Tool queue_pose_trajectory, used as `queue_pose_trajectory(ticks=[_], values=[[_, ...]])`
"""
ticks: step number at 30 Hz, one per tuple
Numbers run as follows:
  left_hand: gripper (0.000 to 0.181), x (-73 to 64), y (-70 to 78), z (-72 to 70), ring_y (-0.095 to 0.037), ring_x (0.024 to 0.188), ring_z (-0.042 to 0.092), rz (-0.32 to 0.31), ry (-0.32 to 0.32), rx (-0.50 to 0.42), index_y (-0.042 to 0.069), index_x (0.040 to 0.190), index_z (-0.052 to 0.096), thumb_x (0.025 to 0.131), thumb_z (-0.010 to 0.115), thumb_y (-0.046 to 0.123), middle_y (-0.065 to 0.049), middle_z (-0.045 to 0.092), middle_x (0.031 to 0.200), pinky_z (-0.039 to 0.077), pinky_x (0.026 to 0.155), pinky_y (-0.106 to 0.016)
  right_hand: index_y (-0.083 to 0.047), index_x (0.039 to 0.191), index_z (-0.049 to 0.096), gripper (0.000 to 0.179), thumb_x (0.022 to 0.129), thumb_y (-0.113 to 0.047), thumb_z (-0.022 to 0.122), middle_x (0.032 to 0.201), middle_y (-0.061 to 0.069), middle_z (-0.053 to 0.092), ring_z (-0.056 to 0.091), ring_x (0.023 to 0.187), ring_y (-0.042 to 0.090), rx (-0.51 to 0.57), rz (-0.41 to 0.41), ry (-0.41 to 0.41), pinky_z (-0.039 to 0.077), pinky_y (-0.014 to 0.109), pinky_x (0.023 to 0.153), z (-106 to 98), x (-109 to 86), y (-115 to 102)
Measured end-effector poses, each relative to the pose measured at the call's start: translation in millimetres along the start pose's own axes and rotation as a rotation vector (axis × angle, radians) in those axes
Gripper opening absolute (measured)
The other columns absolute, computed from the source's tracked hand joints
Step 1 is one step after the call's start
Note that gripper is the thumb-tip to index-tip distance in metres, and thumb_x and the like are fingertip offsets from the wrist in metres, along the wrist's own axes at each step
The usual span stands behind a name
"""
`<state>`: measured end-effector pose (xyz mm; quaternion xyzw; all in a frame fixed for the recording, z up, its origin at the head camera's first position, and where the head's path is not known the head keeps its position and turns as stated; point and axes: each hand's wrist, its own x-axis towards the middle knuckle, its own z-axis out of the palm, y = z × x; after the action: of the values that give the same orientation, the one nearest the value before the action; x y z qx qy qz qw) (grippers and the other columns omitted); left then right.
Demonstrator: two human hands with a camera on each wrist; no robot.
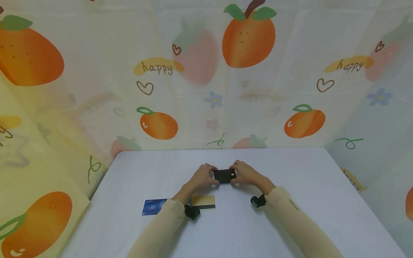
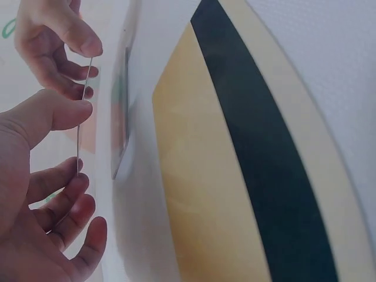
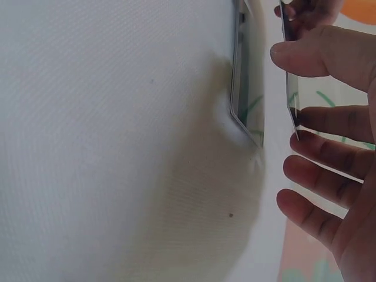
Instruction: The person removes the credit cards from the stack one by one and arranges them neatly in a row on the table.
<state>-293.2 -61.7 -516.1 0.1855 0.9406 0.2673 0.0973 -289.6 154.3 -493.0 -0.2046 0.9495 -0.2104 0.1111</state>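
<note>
A thin black card with a small light chip is held up between both hands, seen edge-on in the two wrist views. My left hand pinches its left end between thumb and fingertips. At the opposite end, the right hand pinches it the same way, the lower fingers spread loose in the right wrist view. Just below the card, a flat glossy thing with a thin rim lies on the table, hidden behind the card in the head view. A gold card with a dark stripe lies nearer, by the left forearm.
On the white table, a blue card marked VIP lies left of the gold one, partly covered by the left sleeve. A fruit-print cloth hangs behind the table's far edge and along both sides.
</note>
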Motion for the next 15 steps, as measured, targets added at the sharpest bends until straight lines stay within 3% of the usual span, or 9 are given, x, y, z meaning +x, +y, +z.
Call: queue_pose_trajectory(ticks=[9,15], values=[[0.058,-2.4,3.7,-3.6,-0.025,0.109,0.053,-0.024,0.009,-0.027,0.010,0.126,0.062,0.076,0.080,0.032,-0.011,0.058,0.123,0.047,0.093,-0.042,-0.001,0.124,0.062,0.056,0.076,-0.024,0.079,0.115,0.011,0.058,0.053,0.100,0.022,0.015,-0.031,0.027,0.047,0.041,0.090,-2.7,-3.6,0.1],[0.056,-7.7,7.3,-8.3,-0.025,0.108,0.053,-0.005,0.029,-0.027,0.009,0.126,0.062,0.077,0.079,0.031,-0.011,0.059,0.120,0.047,0.092,-0.042,-0.002,0.123,0.063,0.053,0.077,-0.024,0.079,0.113,0.010,0.058,0.052,0.096,0.020,0.006,-0.042,0.050,0.046,0.039,0.086,-6.2,-5.6,-3.9]])
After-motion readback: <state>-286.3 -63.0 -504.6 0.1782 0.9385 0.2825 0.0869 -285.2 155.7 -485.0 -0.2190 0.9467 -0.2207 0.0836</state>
